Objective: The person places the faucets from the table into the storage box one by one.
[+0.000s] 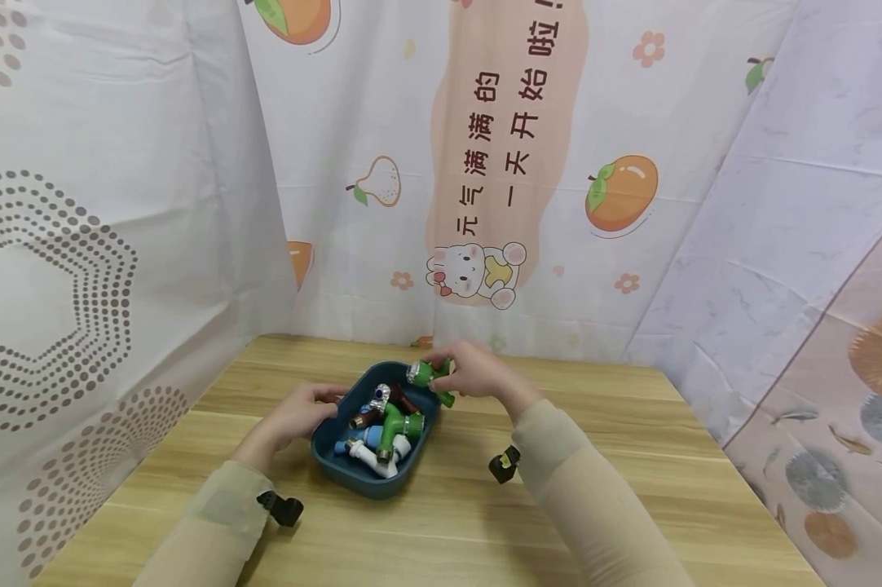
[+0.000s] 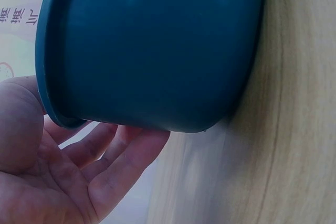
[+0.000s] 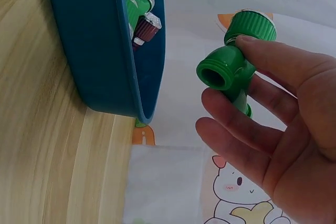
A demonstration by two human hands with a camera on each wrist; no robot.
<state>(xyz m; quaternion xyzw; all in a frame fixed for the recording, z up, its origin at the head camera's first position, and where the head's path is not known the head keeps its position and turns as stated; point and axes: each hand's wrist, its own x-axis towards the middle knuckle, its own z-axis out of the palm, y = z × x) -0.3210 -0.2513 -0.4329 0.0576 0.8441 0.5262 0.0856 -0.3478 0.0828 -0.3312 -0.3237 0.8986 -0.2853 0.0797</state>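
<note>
My right hand (image 1: pixel 474 371) pinches a green plastic pipe fitting (image 1: pixel 422 375) above the far right corner of a dark blue bin (image 1: pixel 371 485). In the right wrist view, the fitting (image 3: pixel 226 69) shows a ribbed collar at one end and an open round mouth, with the thumb on its side. My left hand (image 1: pixel 302 412) grips the bin's left side; in the left wrist view, the thumb is at the rim and the fingers (image 2: pixel 128 161) lie against the outer wall. Inside the bin lie another green fitting (image 1: pixel 392 428), a white one (image 1: pixel 368 456), and blue and dark red ones.
The bin stands on a wood-grain table (image 1: pixel 558 505). A printed curtain (image 1: pixel 382 269) hangs behind the table's far edge, with more cloth at the left and right. A small black camera (image 1: pixel 504 465) is on the right wrist, another (image 1: pixel 283 509) on the left.
</note>
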